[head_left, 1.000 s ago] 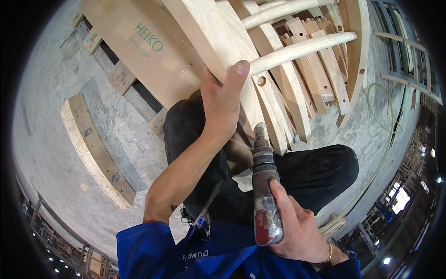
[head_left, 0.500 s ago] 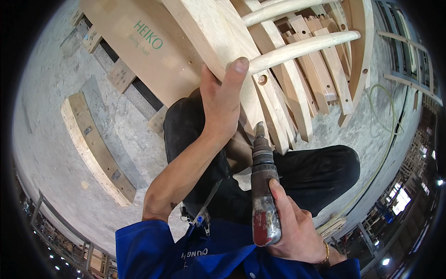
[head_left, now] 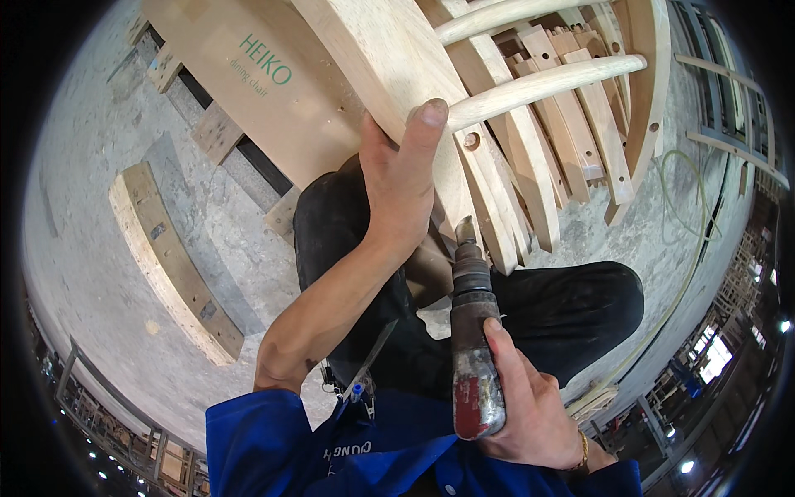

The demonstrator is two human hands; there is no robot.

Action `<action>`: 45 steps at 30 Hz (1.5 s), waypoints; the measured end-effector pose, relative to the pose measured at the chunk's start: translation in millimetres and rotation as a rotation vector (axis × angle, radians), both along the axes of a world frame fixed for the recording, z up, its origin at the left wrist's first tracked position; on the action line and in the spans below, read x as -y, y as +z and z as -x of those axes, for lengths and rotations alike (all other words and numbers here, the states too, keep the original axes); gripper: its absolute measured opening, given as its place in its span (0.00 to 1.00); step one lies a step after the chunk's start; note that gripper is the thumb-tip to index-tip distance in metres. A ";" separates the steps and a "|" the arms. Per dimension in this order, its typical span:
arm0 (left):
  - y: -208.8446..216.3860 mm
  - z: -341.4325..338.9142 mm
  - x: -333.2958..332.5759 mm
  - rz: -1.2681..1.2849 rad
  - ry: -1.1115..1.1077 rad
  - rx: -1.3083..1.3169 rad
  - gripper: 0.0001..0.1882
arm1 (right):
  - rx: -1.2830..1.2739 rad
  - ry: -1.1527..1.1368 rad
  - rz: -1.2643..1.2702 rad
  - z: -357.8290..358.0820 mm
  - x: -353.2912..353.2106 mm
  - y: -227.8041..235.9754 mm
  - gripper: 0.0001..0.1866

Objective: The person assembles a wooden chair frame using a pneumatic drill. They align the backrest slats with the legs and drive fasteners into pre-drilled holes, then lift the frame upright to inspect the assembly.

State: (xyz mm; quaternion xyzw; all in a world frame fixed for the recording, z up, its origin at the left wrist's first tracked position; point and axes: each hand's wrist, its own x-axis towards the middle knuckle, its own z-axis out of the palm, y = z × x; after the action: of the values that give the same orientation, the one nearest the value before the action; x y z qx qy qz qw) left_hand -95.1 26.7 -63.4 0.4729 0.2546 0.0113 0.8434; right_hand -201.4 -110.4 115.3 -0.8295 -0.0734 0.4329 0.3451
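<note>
A pale wooden chair frame (head_left: 364, 50) with rounded rails leans in front of me, its thick leg running down toward my lap. My left hand (head_left: 400, 186) is closed around that leg, thumb over the upper face beside a rounded rail (head_left: 546, 91). In my right hand (head_left: 534, 418) is a worn red and grey power drill (head_left: 479, 356), gripped by its body. The drill's nose points away from me, its bit (head_left: 466, 230) at the leg's lower end; I cannot tell whether it touches. A round hole (head_left: 472, 141) shows in the neighbouring wood piece.
Several wooden slats (head_left: 571, 124) stand stacked beyond the frame. A cardboard sheet (head_left: 273, 124) lies over a wooden pallet (head_left: 217, 132) at the far left. On the concrete floor to the left rests a curved wooden piece (head_left: 170, 257). A thin hose (head_left: 704, 215) runs along the right.
The frame, my left hand and the drill appear shifted very slightly to the right. My grip on both is the same.
</note>
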 end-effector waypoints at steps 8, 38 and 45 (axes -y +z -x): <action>1.9 -2.2 2.7 -0.086 0.031 -0.034 0.27 | 0.008 -0.008 -0.037 -1.8 2.1 -1.5 0.54; -8.4 -4.2 -3.0 -0.244 -0.014 0.141 0.27 | 0.134 -0.341 -0.021 45.7 31.4 22.8 0.56; -8.2 30.4 12.8 -0.291 -0.074 0.075 0.23 | 0.106 -1.086 -0.156 45.8 82.4 14.2 0.62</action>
State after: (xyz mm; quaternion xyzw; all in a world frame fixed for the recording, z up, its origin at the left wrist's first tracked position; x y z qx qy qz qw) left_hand -125.6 13.9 -71.7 0.5985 0.2008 0.0346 0.7748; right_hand -247.3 -192.7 129.5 -0.7407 0.3159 0.1435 0.5753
